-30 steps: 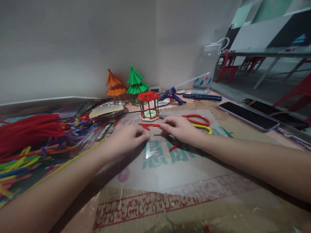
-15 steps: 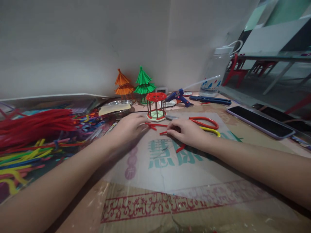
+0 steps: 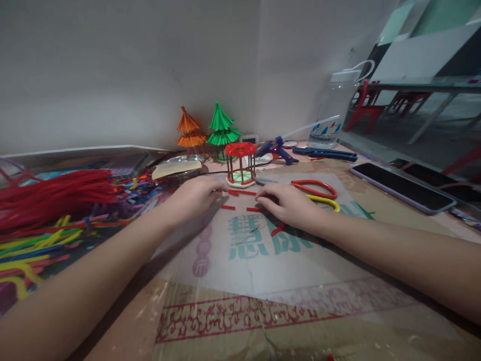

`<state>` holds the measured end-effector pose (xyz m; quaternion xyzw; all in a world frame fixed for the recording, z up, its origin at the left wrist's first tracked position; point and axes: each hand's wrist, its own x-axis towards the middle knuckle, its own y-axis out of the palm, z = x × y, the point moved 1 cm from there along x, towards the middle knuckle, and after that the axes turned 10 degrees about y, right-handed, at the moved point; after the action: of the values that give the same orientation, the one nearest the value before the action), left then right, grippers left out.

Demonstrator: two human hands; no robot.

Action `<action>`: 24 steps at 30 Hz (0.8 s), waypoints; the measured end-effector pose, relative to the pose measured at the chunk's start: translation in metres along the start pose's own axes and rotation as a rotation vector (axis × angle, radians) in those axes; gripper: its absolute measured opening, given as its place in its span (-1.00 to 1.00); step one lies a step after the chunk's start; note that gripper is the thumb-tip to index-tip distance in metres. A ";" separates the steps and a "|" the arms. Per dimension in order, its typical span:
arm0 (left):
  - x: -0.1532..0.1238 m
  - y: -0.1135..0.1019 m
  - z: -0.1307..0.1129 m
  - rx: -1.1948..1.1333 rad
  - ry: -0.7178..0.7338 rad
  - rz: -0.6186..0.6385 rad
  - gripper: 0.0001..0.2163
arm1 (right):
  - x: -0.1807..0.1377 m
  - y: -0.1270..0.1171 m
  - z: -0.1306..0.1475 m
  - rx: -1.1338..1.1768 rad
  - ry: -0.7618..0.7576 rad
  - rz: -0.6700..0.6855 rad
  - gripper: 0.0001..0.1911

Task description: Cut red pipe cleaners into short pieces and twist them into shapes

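My left hand (image 3: 198,198) is closed, its fingertips at the left end of a thin red pipe cleaner (image 3: 246,192). The strip's other end meets the pinched thumb and fingers of my right hand (image 3: 287,203). A short red piece (image 3: 228,207) lies flat below my left fingertips, and another red piece (image 3: 253,209) sits by my right thumb. Under the right palm is a bent red scrap (image 3: 278,229). Just behind the hands stands a small pavilion frame (image 3: 241,164) with a red top ring, brown posts and a pale base.
Scissors (image 3: 314,189) with red and yellow handles lie beside my right hand. Behind are an orange tower (image 3: 191,131), a green tower (image 3: 221,125), a blue glue gun (image 3: 276,149) and a clear bottle (image 3: 330,110). A phone (image 3: 402,189) lies right; pipe cleaners (image 3: 56,200) are heaped left.
A short red piece now lies separately below my left fingertips, where a tilted piece was close to them before. My right hand has barely shifted.
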<state>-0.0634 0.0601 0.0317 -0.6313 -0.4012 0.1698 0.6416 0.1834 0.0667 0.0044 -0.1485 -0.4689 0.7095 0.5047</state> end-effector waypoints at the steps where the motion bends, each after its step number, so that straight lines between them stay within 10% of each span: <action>1: 0.000 0.004 0.000 0.022 0.034 -0.002 -0.75 | 0.000 0.000 0.001 0.009 0.000 0.006 -0.84; 15: 0.000 0.001 -0.008 -0.056 0.077 0.101 -0.87 | -0.001 0.000 0.004 -0.120 -0.082 0.053 -0.91; 24: 0.001 0.007 -0.022 0.130 0.092 0.080 -0.83 | -0.004 0.005 0.007 0.703 0.245 0.147 -0.85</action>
<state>-0.0447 0.0477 0.0278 -0.6111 -0.3339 0.1918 0.6916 0.1777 0.0596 0.0029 -0.0833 -0.1213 0.8383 0.5250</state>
